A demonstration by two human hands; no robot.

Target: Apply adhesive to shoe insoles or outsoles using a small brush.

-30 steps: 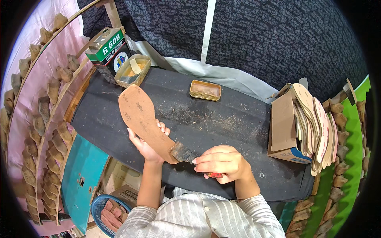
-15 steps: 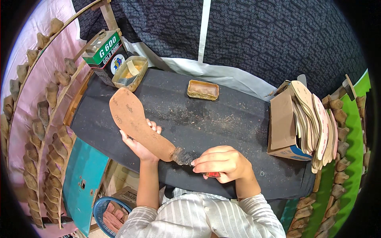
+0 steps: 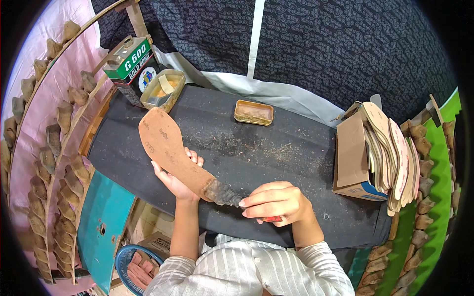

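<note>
Left hand (image 3: 174, 178) is closed on the underside of a brown shoe sole (image 3: 170, 150), holding it tilted above the near-left part of the dark worktable (image 3: 276, 148), toe toward the glue can (image 3: 132, 66). Right hand (image 3: 276, 202) is clamped on a red-handled brush (image 3: 228, 195), bristles touching the sole's heel edge. Open table surface lies between the sole, the small tin tray (image 3: 254, 112) and the cardboard box of insoles (image 3: 368, 153) well to the right.
</note>
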